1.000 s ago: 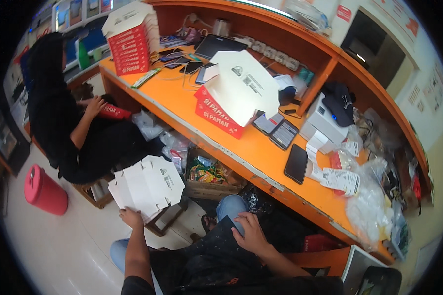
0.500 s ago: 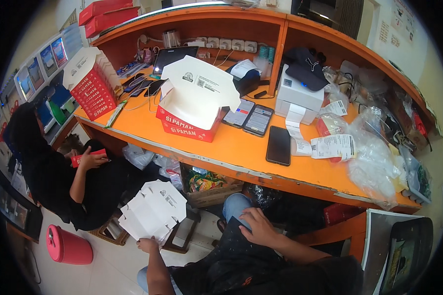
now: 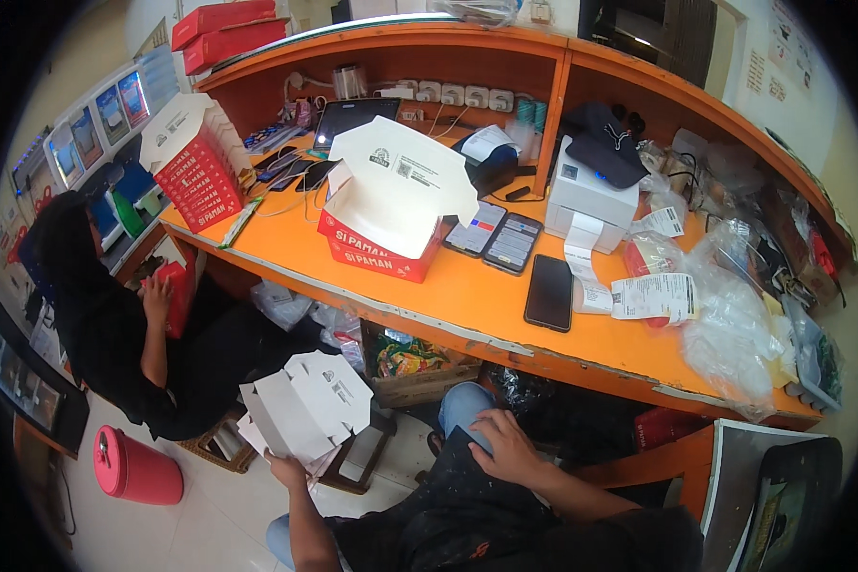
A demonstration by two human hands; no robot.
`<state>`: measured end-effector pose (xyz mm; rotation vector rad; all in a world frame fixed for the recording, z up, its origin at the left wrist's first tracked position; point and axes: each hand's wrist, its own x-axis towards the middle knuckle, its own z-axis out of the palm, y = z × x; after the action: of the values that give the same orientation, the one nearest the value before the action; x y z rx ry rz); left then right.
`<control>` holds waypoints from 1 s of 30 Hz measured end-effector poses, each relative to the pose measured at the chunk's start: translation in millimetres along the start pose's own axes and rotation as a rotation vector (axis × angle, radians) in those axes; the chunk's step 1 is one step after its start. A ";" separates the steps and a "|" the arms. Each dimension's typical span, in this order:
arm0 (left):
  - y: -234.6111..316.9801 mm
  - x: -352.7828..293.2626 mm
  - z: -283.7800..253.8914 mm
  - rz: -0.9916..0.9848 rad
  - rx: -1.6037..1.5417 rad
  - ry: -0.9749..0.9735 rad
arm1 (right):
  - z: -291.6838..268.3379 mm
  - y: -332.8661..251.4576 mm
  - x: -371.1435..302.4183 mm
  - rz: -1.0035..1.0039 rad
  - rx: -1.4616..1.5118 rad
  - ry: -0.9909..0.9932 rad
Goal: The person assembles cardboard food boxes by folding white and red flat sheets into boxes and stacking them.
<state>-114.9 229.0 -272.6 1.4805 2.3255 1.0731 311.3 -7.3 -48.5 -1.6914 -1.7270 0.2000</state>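
An unfolded white cardboard box blank (image 3: 307, 405), with slotted flaps and a small dark print, lies on a low stool (image 3: 357, 464) beside my left knee. My left hand (image 3: 286, 470) grips its near corner, and the panel on the left is raised at a slant. More pale card shows beneath it. On my knee rests my right hand (image 3: 507, 448), fingers spread and holding nothing. On the orange desk (image 3: 429, 303) stand assembled red boxes (image 3: 377, 250), stacked, the top one with its white lid up.
At the left a co-worker in black (image 3: 114, 324) handles a red box (image 3: 178, 296). More nested red boxes (image 3: 197, 186), phones (image 3: 550, 293), a label printer (image 3: 593, 195) and plastic bags (image 3: 729, 334) occupy the desk. A pink bin (image 3: 135, 467) stands on the floor.
The blank's left panel has tilted upward in my left hand. My right hand stays on the knee. The co-worker's red box now shows a larger face. The whole view has shifted slightly.
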 end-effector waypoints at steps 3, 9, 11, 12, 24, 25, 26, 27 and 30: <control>3.3 1.5 -1.2 -0.105 0.098 -0.216 | 0.4 -1.1 -2.0 0.009 -0.003 -0.003; -34.4 -10.1 8.0 -0.066 0.277 -0.224 | 6.1 -1.7 -5.7 0.003 0.022 -0.027; -28.3 -14.0 11.5 -0.052 0.339 -0.178 | 6.2 0.8 -6.8 -0.006 0.025 -0.030; -25.6 -15.5 12.1 -0.022 0.409 -0.140 | 6.3 2.1 -6.5 0.003 0.030 -0.022; -20.1 7.8 28.3 -0.116 -0.051 -0.234 | 19.5 0.2 -2.1 -0.073 0.002 -0.057; -71.4 24.0 27.4 -0.071 -0.063 -0.084 | 27.6 -6.8 -3.4 -0.167 0.084 -0.112; -63.2 31.4 34.8 -0.321 -0.146 -0.310 | 30.9 -1.5 -8.6 -0.128 0.056 -0.109; -43.3 27.6 37.5 -0.389 -0.403 -0.471 | 30.4 1.5 -9.5 -0.071 0.008 -0.096; 7.9 14.0 3.4 -0.271 -0.758 -0.723 | 27.2 -19.3 -9.9 -0.034 0.003 -0.098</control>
<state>-114.4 244.4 -266.8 0.9779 1.3434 0.9574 279.1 -9.5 -61.5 -1.6737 -1.8243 0.2741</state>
